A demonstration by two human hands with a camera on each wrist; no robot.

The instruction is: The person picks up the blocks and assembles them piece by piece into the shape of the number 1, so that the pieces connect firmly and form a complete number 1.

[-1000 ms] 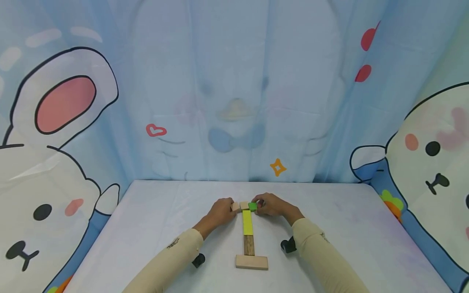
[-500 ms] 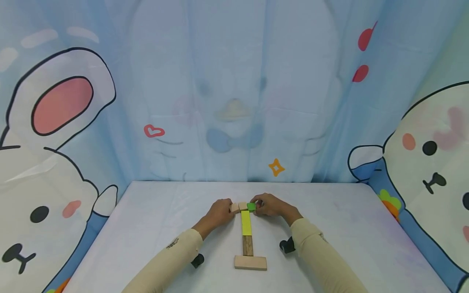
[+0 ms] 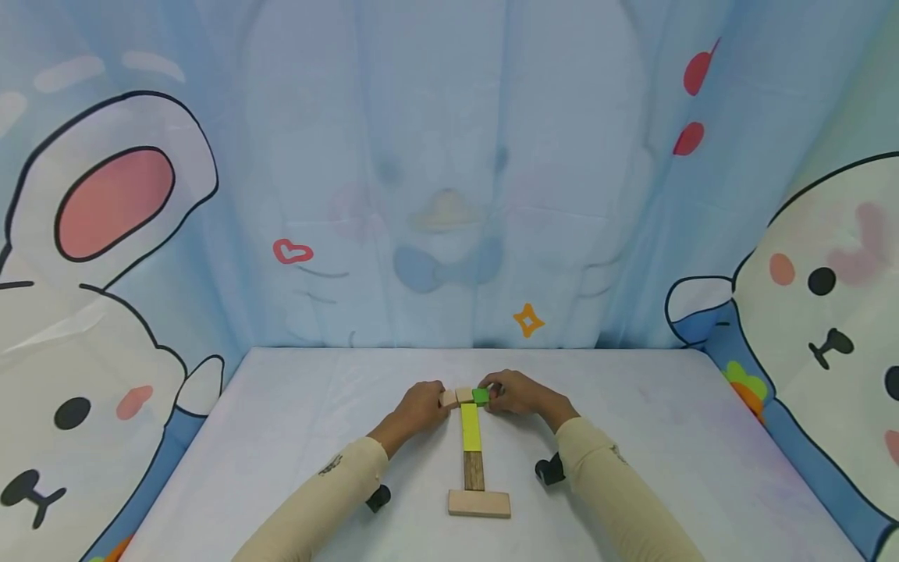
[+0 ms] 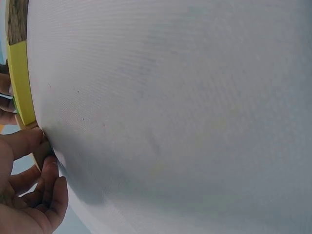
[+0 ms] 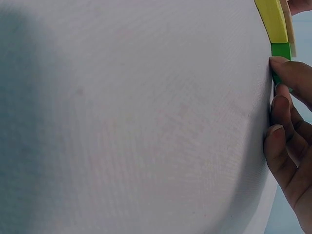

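Wooden blocks form a figure on the white table. A row of small blocks crosses its far end: a plain block (image 3: 448, 399) at the left, another plain cube (image 3: 464, 395) in the middle and a green block (image 3: 481, 396) at the right. My left hand (image 3: 420, 406) pinches the left plain block between thumb and fingers. My right hand (image 3: 520, 393) pinches the green block, its thumb at the near side in the right wrist view. Below the row runs a yellow block (image 3: 470, 427), then a dark-grained brown block (image 3: 474, 471), then a long plain block (image 3: 479, 504) lying crosswise.
The white cloth-covered table (image 3: 316, 382) reaches back to a blue curtain (image 3: 449, 117) printed with cartoon animals. A black wrist device (image 3: 550, 470) hangs under the right sleeve, and a similar black device (image 3: 379, 498) under the left.
The whole view has shifted slightly, with everything sitting a little further left. Both hands keep their hold on the end blocks, and the figure looks the same.
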